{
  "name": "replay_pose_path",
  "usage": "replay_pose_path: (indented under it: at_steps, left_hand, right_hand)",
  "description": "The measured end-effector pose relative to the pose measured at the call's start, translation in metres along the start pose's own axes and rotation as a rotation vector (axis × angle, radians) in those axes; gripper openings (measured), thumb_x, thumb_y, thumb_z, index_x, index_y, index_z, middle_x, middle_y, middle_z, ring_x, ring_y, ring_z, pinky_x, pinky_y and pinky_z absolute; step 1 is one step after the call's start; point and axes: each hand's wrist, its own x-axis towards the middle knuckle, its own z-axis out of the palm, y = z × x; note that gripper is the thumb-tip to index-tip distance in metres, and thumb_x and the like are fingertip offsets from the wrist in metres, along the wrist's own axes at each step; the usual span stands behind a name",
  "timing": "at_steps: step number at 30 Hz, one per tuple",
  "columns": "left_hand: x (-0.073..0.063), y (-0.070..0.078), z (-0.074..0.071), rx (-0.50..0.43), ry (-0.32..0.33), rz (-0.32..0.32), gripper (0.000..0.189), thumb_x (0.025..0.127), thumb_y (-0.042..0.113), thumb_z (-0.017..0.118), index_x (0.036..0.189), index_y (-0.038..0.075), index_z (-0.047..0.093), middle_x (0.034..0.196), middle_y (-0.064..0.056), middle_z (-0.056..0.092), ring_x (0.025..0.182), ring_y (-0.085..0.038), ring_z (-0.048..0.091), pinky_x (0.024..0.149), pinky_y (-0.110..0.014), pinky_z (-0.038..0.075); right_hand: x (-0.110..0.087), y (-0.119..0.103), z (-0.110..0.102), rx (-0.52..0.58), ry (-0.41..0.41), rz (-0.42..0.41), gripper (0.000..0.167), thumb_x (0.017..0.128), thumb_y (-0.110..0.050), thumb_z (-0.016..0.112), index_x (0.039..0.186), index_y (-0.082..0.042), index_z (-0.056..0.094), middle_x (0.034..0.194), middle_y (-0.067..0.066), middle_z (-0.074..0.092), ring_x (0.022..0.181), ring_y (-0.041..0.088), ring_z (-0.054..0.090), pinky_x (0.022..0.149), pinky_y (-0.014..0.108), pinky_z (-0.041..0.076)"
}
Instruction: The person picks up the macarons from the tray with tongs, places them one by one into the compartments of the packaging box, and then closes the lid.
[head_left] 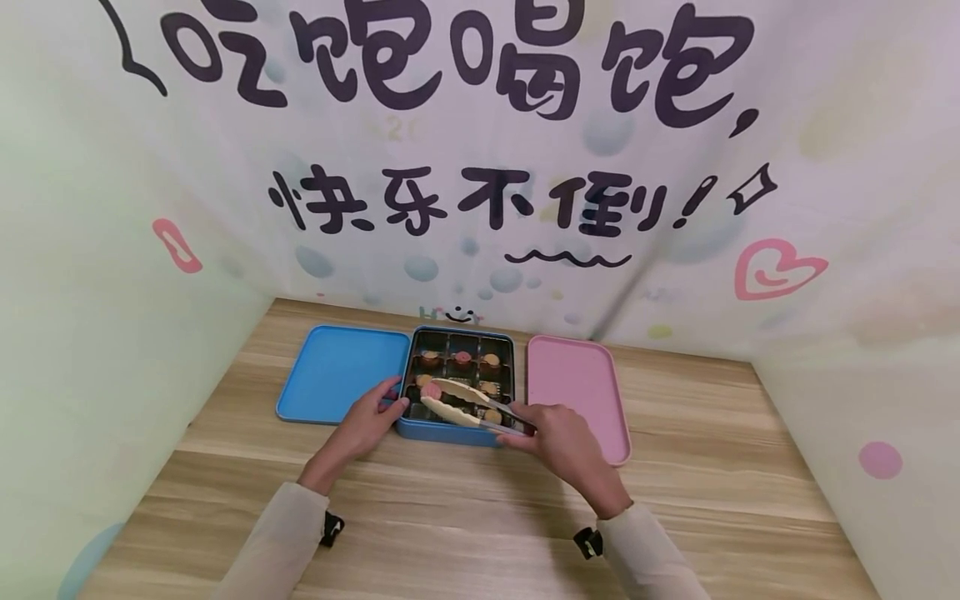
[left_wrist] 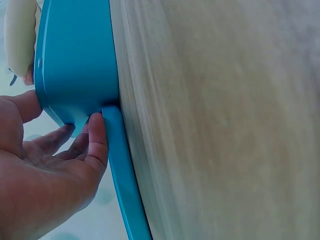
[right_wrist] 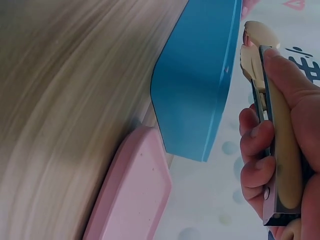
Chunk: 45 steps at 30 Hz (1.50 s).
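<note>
A blue box (head_left: 450,432) with dark compartments stands near the back of the table, small round cookies (head_left: 491,360) in several of them. My left hand (head_left: 371,421) grips its left side, thumb at the rim; in the left wrist view the fingertips (left_wrist: 98,132) lie against the box wall. In my right hand (head_left: 562,442) are metal tongs (head_left: 491,427) with cream tips, reaching left across the box. A pink cookie (head_left: 431,391) sits between those tips, over the lower left compartments. The right wrist view shows thumb and fingers wrapped round the tongs' handle (right_wrist: 284,150).
Flat to the left of the box lies a blue lid (head_left: 341,375), right against it. On the right is a pink lid (head_left: 573,392). Behind the wooden table (head_left: 450,517) hangs a white printed backdrop (head_left: 420,150), with pale walls on both sides.
</note>
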Motion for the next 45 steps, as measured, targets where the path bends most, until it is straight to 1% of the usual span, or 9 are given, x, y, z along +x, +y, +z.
replay_pose_path:
  at_steps: [5,13,22,27,31,34,36,39,45]
  left_hand:
    - [0.000,0.000,0.000,0.002,0.000,0.000,0.056,0.106,0.027,0.047,0.154,0.003,0.031,0.143,-0.027,0.046,0.129,-0.043,0.049,0.104,-0.057,0.043]
    - [0.000,0.000,-0.001,-0.006,-0.011,0.001,0.057,0.106,0.028,0.047,0.155,0.004,0.031,0.144,-0.026,0.046,0.129,-0.043,0.049,0.102,-0.056,0.044]
    - [0.001,0.000,0.001,-0.020,-0.023,0.026,0.057,0.106,0.023,0.046,0.155,0.000,0.027,0.143,-0.028,0.047,0.128,-0.044,0.051,0.105,-0.058,0.041]
    - [0.000,0.002,0.001,-0.009,-0.018,0.005,0.057,0.106,0.027,0.046,0.155,0.003,0.029,0.146,-0.028,0.044,0.131,-0.045,0.048,0.103,-0.057,0.042]
    - [-0.001,0.002,0.000,-0.006,-0.016,-0.005,0.057,0.106,0.028,0.046,0.155,0.004,0.029,0.147,-0.027,0.043,0.132,-0.044,0.047,0.104,-0.057,0.042]
    - [-0.002,0.002,0.000,-0.009,-0.021,-0.002,0.057,0.107,0.028,0.046,0.155,0.004,0.029,0.147,-0.027,0.042,0.132,-0.044,0.046,0.103,-0.057,0.042]
    - [-0.002,0.003,0.000,-0.012,-0.023,0.000,0.057,0.107,0.028,0.046,0.155,0.003,0.029,0.147,-0.028,0.042,0.132,-0.044,0.046,0.103,-0.057,0.042]
    - [-0.001,0.002,0.000,-0.015,-0.023,-0.007,0.058,0.107,0.028,0.046,0.156,0.004,0.028,0.147,-0.027,0.042,0.132,-0.044,0.046,0.104,-0.057,0.042]
    - [0.000,0.002,0.002,-0.017,-0.023,-0.012,0.058,0.107,0.028,0.045,0.156,0.005,0.027,0.148,-0.028,0.041,0.133,-0.045,0.045,0.104,-0.057,0.042]
  right_hand:
    - [0.001,-0.002,0.002,-0.003,-0.015,0.006,0.054,0.082,-0.054,0.073,0.124,-0.019,0.073,0.061,-0.016,0.052,0.057,0.001,0.048,0.057,0.026,0.047]
    - [0.001,-0.001,0.006,0.000,-0.020,-0.012,0.054,0.083,-0.056,0.071,0.124,-0.021,0.072,0.062,-0.017,0.055,0.056,-0.003,0.048,0.056,0.024,0.047]
    - [-0.001,0.002,0.005,0.006,0.022,0.015,0.055,0.081,-0.054,0.074,0.124,-0.020,0.072,0.060,-0.018,0.051,0.055,0.000,0.048,0.054,0.025,0.045]
    - [-0.002,0.007,0.004,0.026,0.040,0.051,0.058,0.080,-0.054,0.076,0.126,-0.018,0.071,0.059,-0.016,0.047,0.053,0.002,0.043,0.051,0.024,0.039]
    - [-0.003,0.013,0.003,0.064,0.075,0.078,0.052,0.081,-0.049,0.078,0.120,-0.015,0.071,0.063,-0.014,0.049,0.054,0.004,0.042,0.049,0.023,0.035]
    - [-0.004,0.019,0.002,0.087,0.127,0.071,0.037,0.081,-0.044,0.080,0.103,-0.018,0.067,0.065,-0.013,0.050,0.054,0.006,0.042,0.048,0.023,0.035]
    - [-0.006,0.024,0.000,0.101,0.155,0.078,0.035,0.081,-0.041,0.081,0.103,-0.019,0.066,0.066,-0.011,0.051,0.053,0.007,0.042,0.047,0.023,0.035]
    - [-0.008,0.032,-0.004,0.120,0.186,0.132,0.036,0.081,-0.039,0.082,0.103,-0.017,0.064,0.068,-0.008,0.052,0.053,0.008,0.042,0.047,0.023,0.034]
    - [-0.014,0.049,-0.009,0.186,0.226,0.268,0.046,0.081,-0.034,0.082,0.111,-0.009,0.058,0.075,0.002,0.056,0.058,0.014,0.046,0.049,0.026,0.037]
